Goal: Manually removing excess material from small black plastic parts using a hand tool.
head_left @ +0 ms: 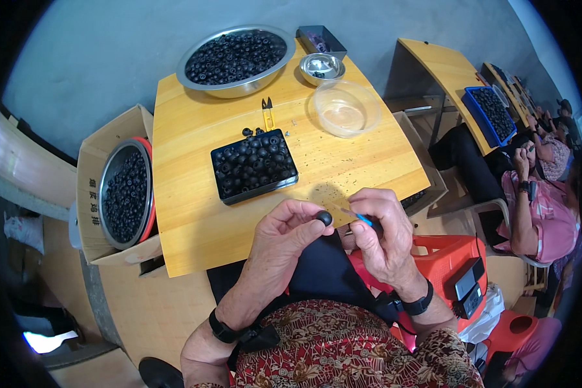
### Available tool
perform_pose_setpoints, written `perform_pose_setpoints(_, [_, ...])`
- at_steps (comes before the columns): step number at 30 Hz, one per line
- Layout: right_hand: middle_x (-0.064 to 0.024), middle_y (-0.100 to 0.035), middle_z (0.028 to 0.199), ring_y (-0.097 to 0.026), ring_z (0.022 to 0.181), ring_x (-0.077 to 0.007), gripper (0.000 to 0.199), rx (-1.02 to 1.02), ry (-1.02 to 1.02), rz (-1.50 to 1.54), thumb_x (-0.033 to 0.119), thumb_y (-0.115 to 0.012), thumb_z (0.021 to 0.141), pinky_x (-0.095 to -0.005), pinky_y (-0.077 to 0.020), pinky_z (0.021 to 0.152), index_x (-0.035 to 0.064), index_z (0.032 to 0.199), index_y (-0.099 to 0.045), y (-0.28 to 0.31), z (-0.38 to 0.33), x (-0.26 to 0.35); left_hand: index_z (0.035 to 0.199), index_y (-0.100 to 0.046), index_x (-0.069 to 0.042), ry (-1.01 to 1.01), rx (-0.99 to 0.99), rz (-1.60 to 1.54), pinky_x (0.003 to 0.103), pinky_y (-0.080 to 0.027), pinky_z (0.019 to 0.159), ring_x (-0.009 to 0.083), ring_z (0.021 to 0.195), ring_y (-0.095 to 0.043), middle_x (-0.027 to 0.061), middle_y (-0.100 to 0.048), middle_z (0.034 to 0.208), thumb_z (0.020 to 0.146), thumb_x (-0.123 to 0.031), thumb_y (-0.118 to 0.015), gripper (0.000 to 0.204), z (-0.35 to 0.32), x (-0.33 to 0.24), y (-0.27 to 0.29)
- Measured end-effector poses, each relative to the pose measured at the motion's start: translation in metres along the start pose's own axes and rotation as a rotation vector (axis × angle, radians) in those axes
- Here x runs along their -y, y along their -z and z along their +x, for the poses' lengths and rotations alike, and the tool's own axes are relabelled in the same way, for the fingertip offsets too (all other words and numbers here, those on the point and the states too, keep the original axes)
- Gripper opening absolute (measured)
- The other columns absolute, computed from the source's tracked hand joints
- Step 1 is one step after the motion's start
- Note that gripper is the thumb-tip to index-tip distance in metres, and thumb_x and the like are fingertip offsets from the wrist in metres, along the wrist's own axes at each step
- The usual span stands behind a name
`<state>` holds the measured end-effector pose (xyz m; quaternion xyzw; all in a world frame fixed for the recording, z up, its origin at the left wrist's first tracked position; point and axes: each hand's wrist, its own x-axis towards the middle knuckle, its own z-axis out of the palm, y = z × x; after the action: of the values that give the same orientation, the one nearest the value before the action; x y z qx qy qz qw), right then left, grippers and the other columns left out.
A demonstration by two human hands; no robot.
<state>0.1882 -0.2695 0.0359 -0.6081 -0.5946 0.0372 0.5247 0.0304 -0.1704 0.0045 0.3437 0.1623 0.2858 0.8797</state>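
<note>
Between the thumb and fingers of my left hand (284,233) is a small round black part (324,218), smooth and dark. My right hand (385,233) grips a thin tool with a blue handle (363,220), its slim tip directed at the black part; whether the tip touches it I cannot tell. Just beyond my left hand, a black rectangular tray (258,194) holds many similar parts, with a few loose ones (249,131) at its far edge. Yellow-handled thread snips (268,115) lie behind the tray, blades pointing away.
A big metal bowl of black parts (239,90) stands at the table's back. Right of it are a dark box (336,48), a small metal bowl (307,72) and a clear plastic tub (346,123). A carton (87,213) holds another full basin. Co-workers (530,213) sit at right.
</note>
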Motion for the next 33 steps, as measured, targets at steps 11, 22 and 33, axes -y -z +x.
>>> perform_pose_setpoints(11, [-0.0120,-0.064,0.095,-0.061,0.067,-0.0215,0.031,0.019,0.366,-0.329,0.000,-0.079,0.068,-0.0301,-0.0496,0.056,0.0002,0.098,-0.068,0.005,-0.007,-0.004,0.106,-0.061,-0.002,0.008,0.011,-0.092,0.031,-0.055,0.089,0.0186,0.097,-0.068,0.0093,-0.068,0.100,0.089,0.000,-0.067,0.018,-0.003,0.007,-0.004])
perform_pose_setpoints(22, [-0.0091,-0.065,0.093,-0.056,0.061,-0.0174,0.030,0.026,0.453,-0.396,0.000,-0.074,0.065,-0.0275,-0.0469,0.051,0.0006,0.094,-0.068,0.004,-0.004,-0.005,0.101,-0.063,-0.002,-0.086,-0.012,0.078,0.032,-0.053,0.091,0.0176,0.095,-0.067,0.0100,-0.069,0.099,0.087,0.001,-0.069,0.016,-0.004,0.011,0.000])
perform_pose_setpoints(33, [-0.0144,-0.068,0.090,-0.066,0.079,-0.0275,0.013,-0.113,0.231,-0.344,-0.005,-0.071,0.077,-0.0339,-0.0536,0.068,-0.0007,0.089,-0.066,0.009,-0.003,-0.043,0.096,-0.060,-0.003,-0.297,0.131,0.145,0.032,-0.053,0.089,0.0175,0.095,-0.065,0.0113,-0.067,0.103,0.086,0.005,-0.068,0.015,-0.003,0.007,-0.008])
